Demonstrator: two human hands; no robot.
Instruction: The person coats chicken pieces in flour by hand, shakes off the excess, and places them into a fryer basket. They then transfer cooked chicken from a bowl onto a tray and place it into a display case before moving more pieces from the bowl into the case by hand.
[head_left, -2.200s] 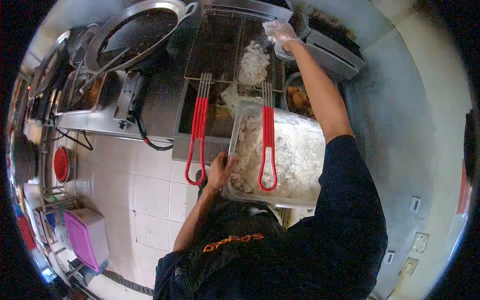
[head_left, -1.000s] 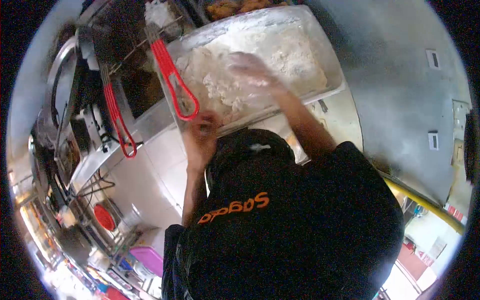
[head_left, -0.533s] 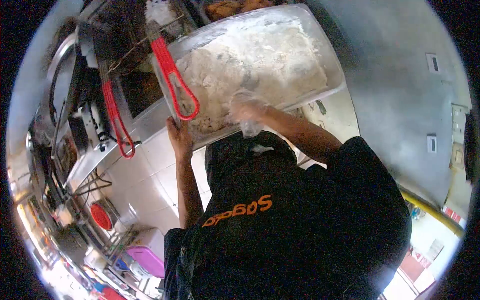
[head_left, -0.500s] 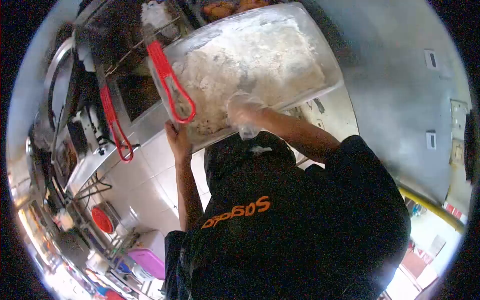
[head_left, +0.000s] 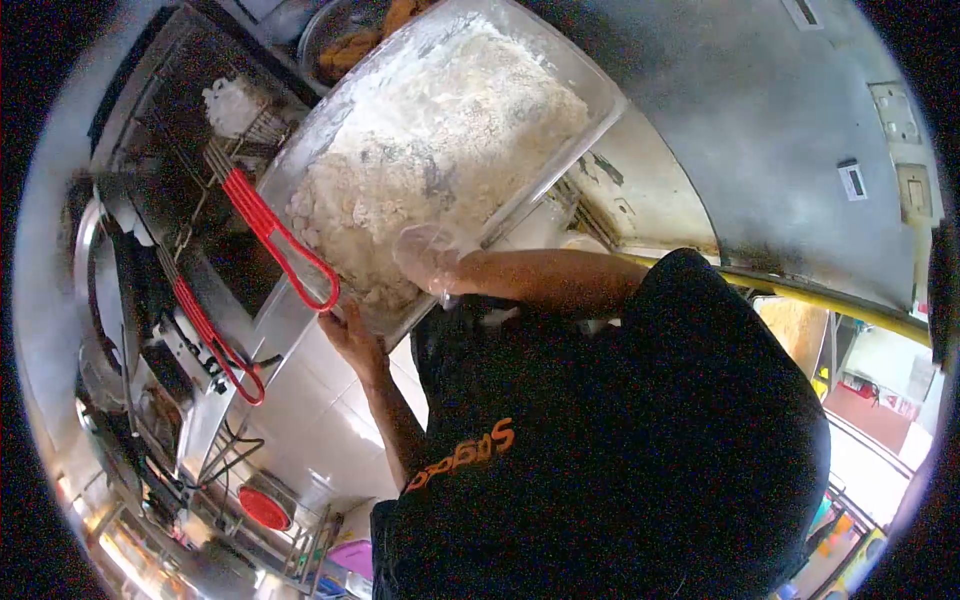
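Note:
A clear plastic tub (head_left: pixel 562 172) of white, lumpy flour (head_left: pixel 450 110) lies in front of me, tilted in the view. My right hand (head_left: pixel 428 260), in a clear plastic glove, is at the near end of the tub, against the flour. Its fingers are blurred and partly hidden. My bare left hand (head_left: pixel 352 338) grips the tub's near left corner, its fingers closed at the rim. Just above those fingers is the red handle (head_left: pixel 285 245) of a frying basket, which the hand does not appear to hold.
Left of the tub stands a dark fryer (head_left: pixel 240 235), with a second red basket handle (head_left: pixel 215 345) over its front edge. A bowl of browned fried food (head_left: pixel 350 55) sits behind the tub. On the floor side is a red round container (head_left: pixel 265 508); a metal panel (head_left: pixel 680 100) stands at right.
The whole view has turned and shifted, so the tub appears further left. My gloved right hand has drawn nearer to my body along the flour. The left hand stays at the tub's corner.

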